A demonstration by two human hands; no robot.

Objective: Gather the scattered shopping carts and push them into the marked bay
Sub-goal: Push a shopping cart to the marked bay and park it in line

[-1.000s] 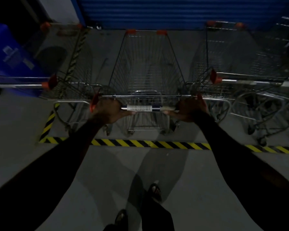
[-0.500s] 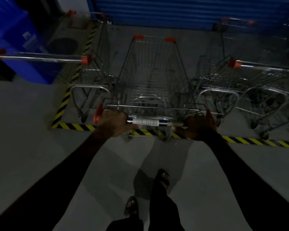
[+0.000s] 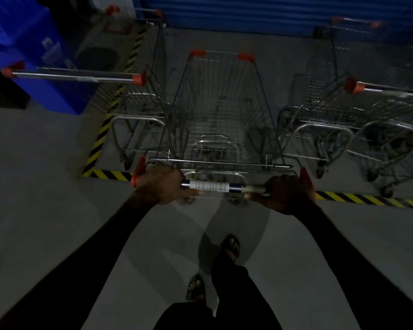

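A wire shopping cart (image 3: 221, 110) with orange corner caps stands straight ahead, its basket inside the bay marked by yellow-black floor tape (image 3: 367, 198). Its handle bar (image 3: 210, 186) hangs about over the front tape line. My left hand (image 3: 161, 184) grips the bar's left end and my right hand (image 3: 289, 194) grips its right end. Another cart (image 3: 134, 101) is parked to the left inside the bay. A third cart (image 3: 324, 108) is parked to the right, with a further cart (image 3: 396, 139) beside it at the frame edge.
A blue roller shutter (image 3: 248, 13) closes the back of the bay. A blue bin (image 3: 34, 55) stands at the far left, outside the side tape (image 3: 98, 144). My sandalled feet (image 3: 229, 246) are on grey concrete floor behind the cart. The light is dim.
The cart I hold has come back toward me: its handle was past the front tape line and level with the neighbours' rears, and now sits over the line. Both hands kept their grip.
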